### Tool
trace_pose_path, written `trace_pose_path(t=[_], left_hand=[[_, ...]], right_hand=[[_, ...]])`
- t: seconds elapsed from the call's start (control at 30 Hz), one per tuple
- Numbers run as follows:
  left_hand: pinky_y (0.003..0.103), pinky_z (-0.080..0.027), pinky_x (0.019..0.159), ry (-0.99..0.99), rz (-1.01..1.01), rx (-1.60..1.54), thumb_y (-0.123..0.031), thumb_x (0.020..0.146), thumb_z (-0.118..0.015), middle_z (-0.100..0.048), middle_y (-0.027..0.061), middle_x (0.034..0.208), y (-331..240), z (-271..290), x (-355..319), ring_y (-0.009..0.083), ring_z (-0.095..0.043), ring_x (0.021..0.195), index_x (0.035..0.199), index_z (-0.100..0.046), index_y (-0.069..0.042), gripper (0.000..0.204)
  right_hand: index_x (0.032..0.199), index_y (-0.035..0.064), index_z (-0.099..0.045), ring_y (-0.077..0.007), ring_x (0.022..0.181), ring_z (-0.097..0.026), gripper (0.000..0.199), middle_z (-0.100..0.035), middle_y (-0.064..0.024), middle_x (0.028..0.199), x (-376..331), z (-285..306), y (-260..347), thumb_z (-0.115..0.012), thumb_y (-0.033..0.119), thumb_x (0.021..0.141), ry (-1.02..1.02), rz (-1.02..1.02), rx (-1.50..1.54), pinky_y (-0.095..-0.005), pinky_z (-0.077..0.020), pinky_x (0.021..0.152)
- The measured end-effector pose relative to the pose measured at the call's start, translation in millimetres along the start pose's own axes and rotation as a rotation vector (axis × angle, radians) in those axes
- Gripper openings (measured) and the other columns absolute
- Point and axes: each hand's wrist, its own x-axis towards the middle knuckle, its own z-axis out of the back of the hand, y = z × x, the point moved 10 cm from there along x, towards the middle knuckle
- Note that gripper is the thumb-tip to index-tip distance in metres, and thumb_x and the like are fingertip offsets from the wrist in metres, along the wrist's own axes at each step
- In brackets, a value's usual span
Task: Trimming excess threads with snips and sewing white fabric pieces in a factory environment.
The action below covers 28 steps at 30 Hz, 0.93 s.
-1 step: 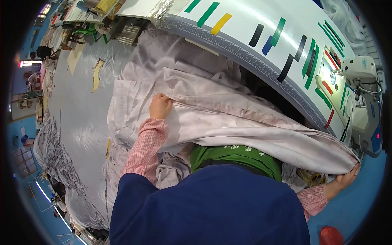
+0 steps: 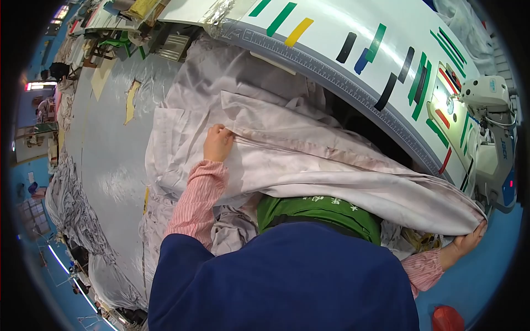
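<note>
Pale grey cloth (image 2: 309,165), creased and faintly stained, is pinched in both hands' closed grip, left hand (image 2: 218,143) and right hand (image 2: 468,240).

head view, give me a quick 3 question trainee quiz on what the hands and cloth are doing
1. True or false: the left hand grips a fold of the pale cloth.
2. Where is the right hand? A) on the sewing machine B) at the cloth's far right end C) on the green cloth
3. Fill in: coloured tape strips lie on the white ____.

Key: 1 true; 2 B; 3 table.
</note>
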Motion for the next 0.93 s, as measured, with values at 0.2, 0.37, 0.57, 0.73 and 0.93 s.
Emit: trace_pose_path(t=[0.2, 0.37, 0.57, 0.73, 0.93], left_hand=[[0.039, -0.042, 0.081, -0.078, -0.247, 0.063, -0.010, 0.065, -0.066, -0.055, 0.0082, 0.111, -32.7, 4.2, -3.8, 0.0281, -0.051, 0.101, 0.079, -0.062, -0.004, 0.016], [0.038, -0.040, 0.077, -0.036, -0.311, 0.189, -0.013, 0.065, -0.067, -0.056, 0.0050, 0.108, -46.4, 2.2, -4.6, 0.0234, -0.049, 0.104, 0.081, -0.063, -0.007, 0.018], [0.036, -0.041, 0.076, -0.076, -0.324, 0.146, -0.010, 0.069, -0.064, -0.058, 0.0030, 0.100, -42.1, 1.9, -0.8, 0.0237, -0.051, 0.095, 0.080, -0.064, -0.008, 0.011], [0.039, -0.043, 0.076, -0.006, -0.156, -0.203, -0.010, 0.074, -0.060, -0.060, 0.0071, 0.094, -11.6, -2.5, 16.8, 0.0281, -0.053, 0.088, 0.079, -0.065, -0.005, 0.009], [0.038, -0.043, 0.082, -0.029, -0.083, 0.235, -0.013, 0.075, -0.061, -0.061, 0.0113, 0.098, -14.2, -2.4, 26.5, 0.0300, -0.054, 0.089, 0.093, -0.066, -0.007, 0.019]], right_hand=[[0.119, -0.0023, -0.048, -0.0252, 0.102, -0.058, 0.033, -0.054, -0.0144, 0.118, 5.9, 10.3, -8.5, -0.049, 0.020, 0.095, 0.015, -0.022, -0.011, -0.0371, -0.0524, 0.083], [0.119, -0.0027, -0.048, -0.0249, 0.099, -0.059, 0.032, -0.054, -0.0156, 0.117, 6.0, 15.8, -8.3, -0.051, 0.017, 0.094, -0.014, -0.009, -0.019, -0.0366, -0.0536, 0.082], [0.119, -0.0039, -0.047, -0.0247, 0.098, -0.059, 0.033, -0.056, -0.0162, 0.114, 4.4, 9.3, -4.0, -0.051, 0.017, 0.094, 0.030, 0.040, -0.002, -0.0360, -0.0543, 0.080], [0.117, -0.0039, -0.049, -0.0242, 0.098, -0.059, 0.032, -0.056, -0.0156, 0.114, 6.6, 12.6, -13.1, -0.050, 0.018, 0.094, 0.004, -0.036, 0.002, -0.0355, -0.0534, 0.082], [0.117, -0.0036, -0.049, -0.0246, 0.099, -0.059, 0.032, -0.056, -0.0153, 0.114, 8.7, 14.8, -17.1, -0.051, 0.019, 0.094, 0.016, -0.062, 0.032, -0.0357, -0.0529, 0.082]])
